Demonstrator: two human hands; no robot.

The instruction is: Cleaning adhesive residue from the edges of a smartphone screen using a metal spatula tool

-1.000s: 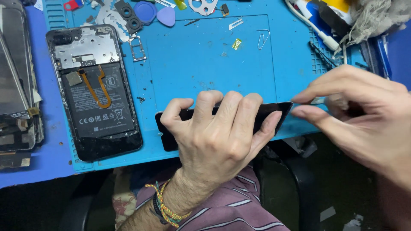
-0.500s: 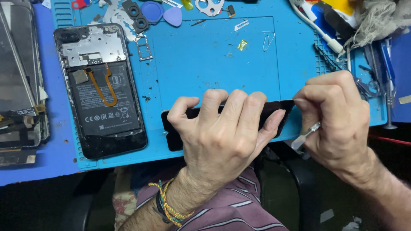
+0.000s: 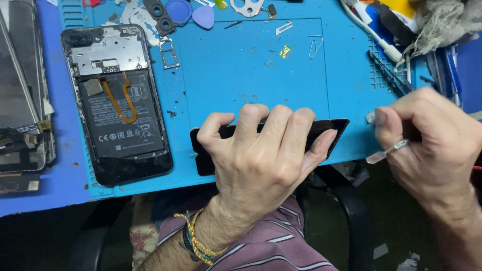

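At the far left edge, stacked phone screens point(image 3: 20, 100) are laid on the bench. Beside them, an opened phone point(image 3: 118, 103) with its battery exposed is seen on the blue mat point(image 3: 251, 70). At the mat's near edge, a black phone panel point(image 3: 329, 129) is pressed down by the left hand point(image 3: 263, 160), fingers spread over it. Just right, apart from the panel, a thin metal tool point(image 3: 384, 152) is pinched in the curled right hand point(image 3: 432, 145).

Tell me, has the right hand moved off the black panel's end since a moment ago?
Yes. The right hand has drawn rightward, away from the black panel, judged against the blue mat.
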